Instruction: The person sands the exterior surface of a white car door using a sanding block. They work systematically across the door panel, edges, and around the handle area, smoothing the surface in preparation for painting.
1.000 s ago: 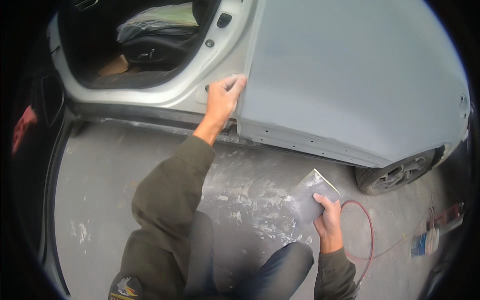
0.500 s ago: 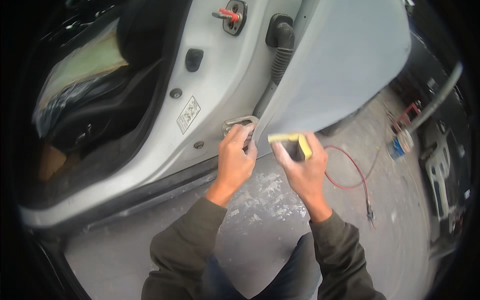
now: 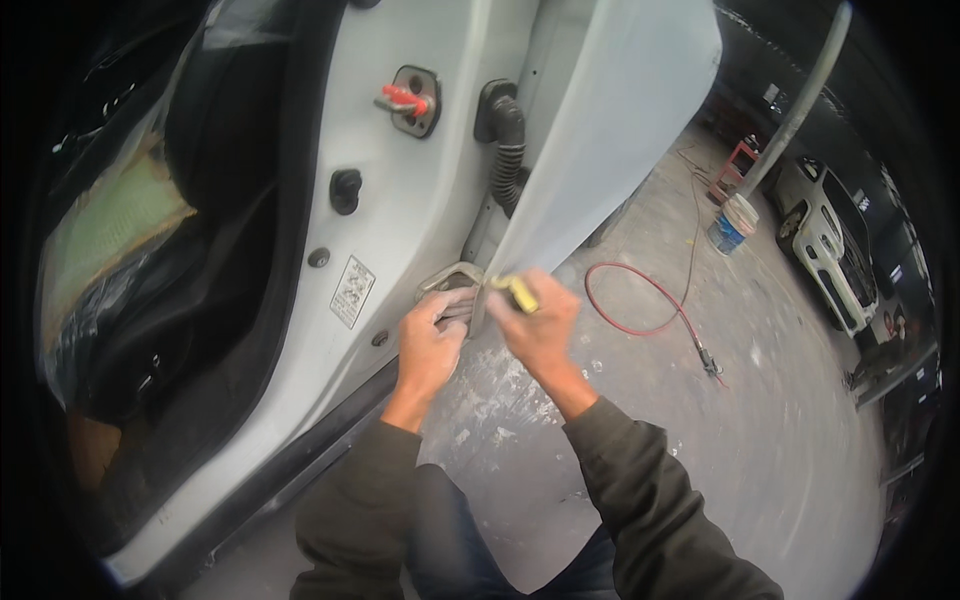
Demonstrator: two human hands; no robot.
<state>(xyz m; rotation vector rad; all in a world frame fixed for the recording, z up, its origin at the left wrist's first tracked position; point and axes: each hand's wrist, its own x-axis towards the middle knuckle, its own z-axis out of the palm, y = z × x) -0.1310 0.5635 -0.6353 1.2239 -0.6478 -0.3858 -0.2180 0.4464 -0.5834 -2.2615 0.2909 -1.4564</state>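
A pale grey car door [image 3: 600,120] stands open from the white car body [image 3: 365,215]. My left hand [image 3: 430,340] is at the door's lower hinge-side edge, its bent fingers and thumb closed at that edge, just below the metal hinge [image 3: 455,277]. Whitish dust coats its fingertips. On the other side of the same edge, my right hand [image 3: 543,320] grips a folded yellow sanding sponge [image 3: 522,294]. The sponge lies close against the edge; motion blurs it, and my fingers cover part of it.
A ribbed black rubber tube [image 3: 508,150] bridges body and door. On the dusty grey floor lies a red air hose [image 3: 640,328]; beyond are a paint bucket [image 3: 735,222], a slanting pole [image 3: 800,105] and a white car [image 3: 828,240]. Plastic sheeting covers the seat [image 3: 120,215].
The view has turned, so door and body sit further left and more floor shows. My right hand has brought the sponge close to the door edge; my left hand remains by the hinge.
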